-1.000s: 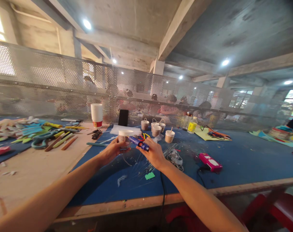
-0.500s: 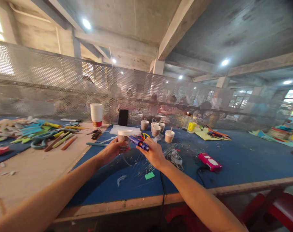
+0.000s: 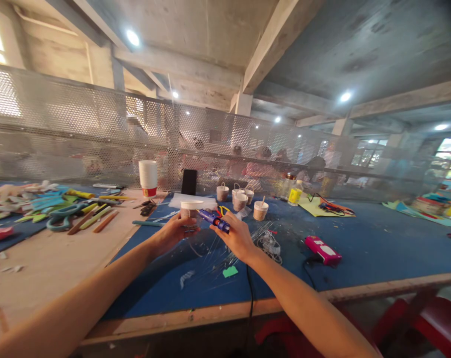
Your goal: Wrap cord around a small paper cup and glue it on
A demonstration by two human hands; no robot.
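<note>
Above the blue table mat (image 3: 285, 268), my left hand (image 3: 178, 227) is closed around a paper cup (image 3: 190, 211) with a white rim; a string-like strand trails beneath it. My right hand (image 3: 236, 233) grips a purple hot glue gun (image 3: 215, 220) with its tip pointing left, at the cup's side. Whether the tip touches the cup I cannot tell. A black cord (image 3: 250, 291) runs from below my right hand over the table's front edge. Beyond my hands stand several small wrapped cups with handles (image 3: 240, 201), and a cup holding a stick (image 3: 261, 211).
Stacked white cups (image 3: 148, 175) and a dark phone-like slab (image 3: 189, 182) stand at the back. Scissors (image 3: 61, 217) and craft sticks lie left. Tangled string (image 3: 269, 246), a pink device (image 3: 323, 250) and a yellow-labelled bottle (image 3: 295, 194) are to the right. A perforated metal screen (image 3: 210, 139) runs behind.
Almost nothing differs. The cup in my left hand has shifted very slightly left, while my right hand and the glue gun stay nearly in place.
</note>
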